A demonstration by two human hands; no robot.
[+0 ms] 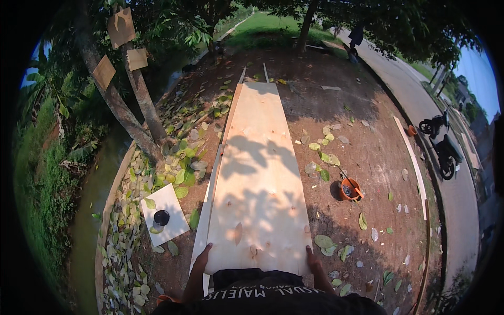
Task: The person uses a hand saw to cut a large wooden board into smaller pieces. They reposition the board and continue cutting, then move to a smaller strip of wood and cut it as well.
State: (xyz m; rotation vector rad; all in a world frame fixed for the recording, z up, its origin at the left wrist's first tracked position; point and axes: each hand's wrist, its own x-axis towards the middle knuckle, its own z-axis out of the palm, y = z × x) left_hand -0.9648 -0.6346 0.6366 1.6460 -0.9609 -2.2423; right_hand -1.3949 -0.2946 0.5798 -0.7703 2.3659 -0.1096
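A long pale plywood sheet stretches away from my body, dappled with leaf shadow, over narrower wooden strips that poke out beyond its far end. At the sheet's near left edge my left hand grips it, thumb along the top. My right hand holds the opposite edge at about the same distance. Fingers under the board are hidden. Another pale wooden piece shows along the sheet's left side.
Left: a small white board with a dark round container, fallen leaves, trees and a water channel. Right: an orange bucket, long wooden strips, a road and a motorbike. A figure is far back by the road.
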